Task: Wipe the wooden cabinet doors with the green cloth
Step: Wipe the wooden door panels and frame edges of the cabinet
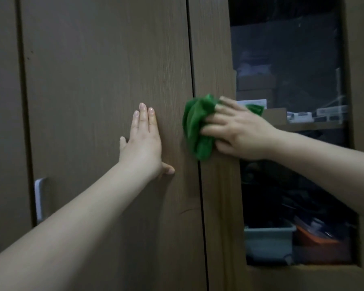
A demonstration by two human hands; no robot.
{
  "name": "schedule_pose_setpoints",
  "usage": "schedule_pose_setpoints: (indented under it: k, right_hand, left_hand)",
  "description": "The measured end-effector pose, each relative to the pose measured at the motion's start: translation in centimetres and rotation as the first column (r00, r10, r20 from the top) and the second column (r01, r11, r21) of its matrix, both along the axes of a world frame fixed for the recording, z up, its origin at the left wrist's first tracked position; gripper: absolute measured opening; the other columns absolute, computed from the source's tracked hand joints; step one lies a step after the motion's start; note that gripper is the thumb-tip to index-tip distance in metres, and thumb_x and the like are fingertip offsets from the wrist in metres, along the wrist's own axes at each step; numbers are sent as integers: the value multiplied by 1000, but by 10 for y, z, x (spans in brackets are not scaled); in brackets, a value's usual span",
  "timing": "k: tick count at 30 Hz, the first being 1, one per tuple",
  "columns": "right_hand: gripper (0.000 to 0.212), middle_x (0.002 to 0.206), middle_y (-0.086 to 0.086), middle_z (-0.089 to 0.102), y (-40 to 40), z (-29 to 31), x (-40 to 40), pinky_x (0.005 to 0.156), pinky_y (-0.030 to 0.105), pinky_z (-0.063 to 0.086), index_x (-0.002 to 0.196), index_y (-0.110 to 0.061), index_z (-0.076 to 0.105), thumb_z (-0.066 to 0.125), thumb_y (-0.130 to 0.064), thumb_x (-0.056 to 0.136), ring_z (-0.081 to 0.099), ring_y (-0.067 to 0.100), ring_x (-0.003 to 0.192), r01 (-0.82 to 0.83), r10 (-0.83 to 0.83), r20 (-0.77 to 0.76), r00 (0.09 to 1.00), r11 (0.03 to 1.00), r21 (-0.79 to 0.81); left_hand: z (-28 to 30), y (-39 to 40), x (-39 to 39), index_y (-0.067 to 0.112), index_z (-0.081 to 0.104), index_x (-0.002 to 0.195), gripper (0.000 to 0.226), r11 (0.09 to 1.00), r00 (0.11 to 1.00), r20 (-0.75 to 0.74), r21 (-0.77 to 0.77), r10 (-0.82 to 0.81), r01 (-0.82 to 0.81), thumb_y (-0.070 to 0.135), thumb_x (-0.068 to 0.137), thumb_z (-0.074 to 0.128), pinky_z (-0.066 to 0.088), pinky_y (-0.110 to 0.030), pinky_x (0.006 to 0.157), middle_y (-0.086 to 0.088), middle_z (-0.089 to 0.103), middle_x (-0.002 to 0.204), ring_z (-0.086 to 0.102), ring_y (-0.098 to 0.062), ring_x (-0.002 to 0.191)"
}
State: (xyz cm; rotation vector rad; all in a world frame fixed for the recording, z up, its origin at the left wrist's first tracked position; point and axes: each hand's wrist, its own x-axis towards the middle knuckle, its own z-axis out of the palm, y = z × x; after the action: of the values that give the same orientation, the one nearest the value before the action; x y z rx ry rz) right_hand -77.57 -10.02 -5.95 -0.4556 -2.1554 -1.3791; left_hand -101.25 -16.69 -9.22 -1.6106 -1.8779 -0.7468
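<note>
- Step in hand, as judged: wiping the seam zone where the left cabinet door (105, 80) meets the glazed right door (214, 59).
- The green cloth (195, 127) lies bunched at centre frame, pressed against the wooden stile of the right door and overlapping the dark gap between the doors.
- The right hand (237, 133) enters from 3 o'clock, palm toward the door. Its fingers (216, 119) curl down over the cloth and pin it to the wood, thumb below.
- The left hand (141, 143) lies flat on the left door, at 9 o'clock of the cloth and apart from it. Its fingers (143, 114) are extended toward 12 o'clock, thumb spread toward 3 o'clock; it holds nothing.
- Both forearms are extended nearly straight.
- For best results: spread the cloth flatter, keep even pressure, stroke along the vertical grain, and overlap passes.
- Keep the left palm braced so that the door does not rock.
- The white handle (39, 200) sits at 8 o'clock, untouched.
</note>
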Motion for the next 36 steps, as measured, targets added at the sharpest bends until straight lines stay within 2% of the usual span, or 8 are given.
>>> schedule_pose_setpoints:
  k: [3,7,10,15,21,23,27,36]
  right_hand:
    - [57,158,6,38,0,22,-9,123,49,4,147,-29,44,39,-47,94,19,32,151,-18,-19,-348,937,994,-104]
    - [57,160,2,35,3,7,-31,123,51,4,150,-32,40,34,-55,98,16,31,152,39,-79,-439,895,994,-100]
    - [52,152,3,46,3,-31,-38,122,52,14,143,-28,50,40,-53,98,27,33,147,88,-84,-364,927,996,-5]
    - [48,147,5,51,6,-100,-28,122,52,18,140,-25,53,45,-49,99,33,34,145,44,-42,-188,981,999,6]
    - [32,136,3,63,10,-105,23,122,49,22,127,-24,65,53,-27,97,48,29,138,-46,37,283,958,999,28]
    - [30,132,7,65,12,-83,21,119,52,26,121,-20,68,53,-26,96,50,33,134,-40,37,106,994,999,30]
    - [47,153,6,47,2,-63,-26,122,51,18,143,-22,52,43,-41,101,31,34,147,24,-34,-338,941,999,-31]
    - [47,148,11,52,2,-136,-76,122,51,21,144,-13,50,43,-36,104,39,34,142,-25,25,-223,974,1000,1]
  left_hand:
    - [0,-2,1,16,-29,150,158,1000,1000,27,-8,-6,7,55,52,89,17,-58,116,3,-40,156,-24,-17,148]
    - [-21,-2,-6,25,-21,153,138,996,997,30,62,-67,65,53,67,84,19,-62,115,5,-32,160,-19,-21,150]
    - [-50,-1,-7,30,-20,152,128,992,995,7,78,-102,101,53,74,78,22,-65,113,9,-33,158,-19,-23,150]
    - [-74,1,-7,36,-32,146,150,996,996,-7,4,-87,87,70,54,81,19,-67,111,11,-47,150,-30,-24,146]
    - [-74,-1,-7,37,-35,144,150,997,997,-2,-8,-80,80,67,55,82,16,-68,112,11,-49,149,-32,-24,145]
    - [-74,-1,-7,37,-34,145,148,996,996,-6,-12,-91,91,65,58,82,16,-69,112,11,-49,149,-32,-24,145]
    - [-76,-4,-18,38,-30,147,148,992,991,-39,-25,-126,125,58,58,86,18,-68,113,12,-45,152,-30,-21,146]
    - [-87,-6,-27,35,-27,150,154,997,988,-132,-21,-82,80,51,52,92,18,-60,115,10,-45,151,-24,-20,149]
